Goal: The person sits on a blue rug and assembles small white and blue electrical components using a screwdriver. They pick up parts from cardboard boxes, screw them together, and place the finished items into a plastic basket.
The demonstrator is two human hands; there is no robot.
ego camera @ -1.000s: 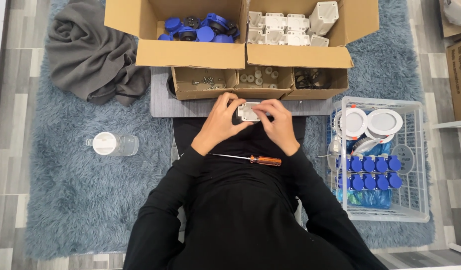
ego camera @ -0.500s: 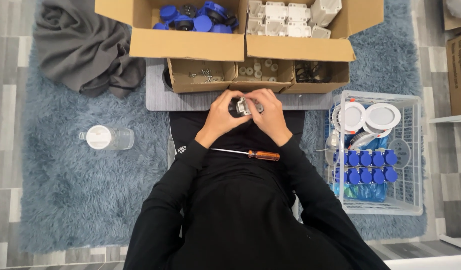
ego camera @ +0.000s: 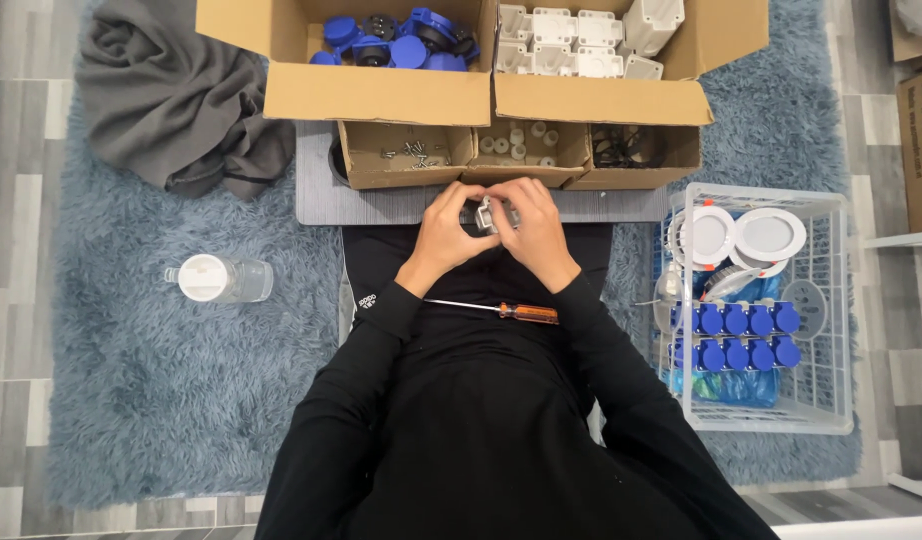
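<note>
My left hand [ego camera: 447, 232] and my right hand [ego camera: 532, 228] meet in front of me, both closed around a small white and grey plastic part [ego camera: 484, 214] held between the fingertips. The part is mostly hidden by my fingers. Below my hands, a screwdriver [ego camera: 501, 311] with an orange handle lies across my lap, touched by neither hand. Just beyond my hands is a low cardboard tray [ego camera: 406, 178] holding screws, small white pieces and black rings in three compartments.
A large cardboard box [ego camera: 381, 95] at the top holds blue caps and white housings. A white wire basket [ego camera: 823, 300] at right holds blue parts and round white discs. A clear bottle [ego camera: 221, 279] lies left on the blue rug; a grey cloth [ego camera: 171, 100] sits top left.
Both hands, still holding the small part, have shifted slightly and the fingers have turned it. The screwdriver stays on my lap.
</note>
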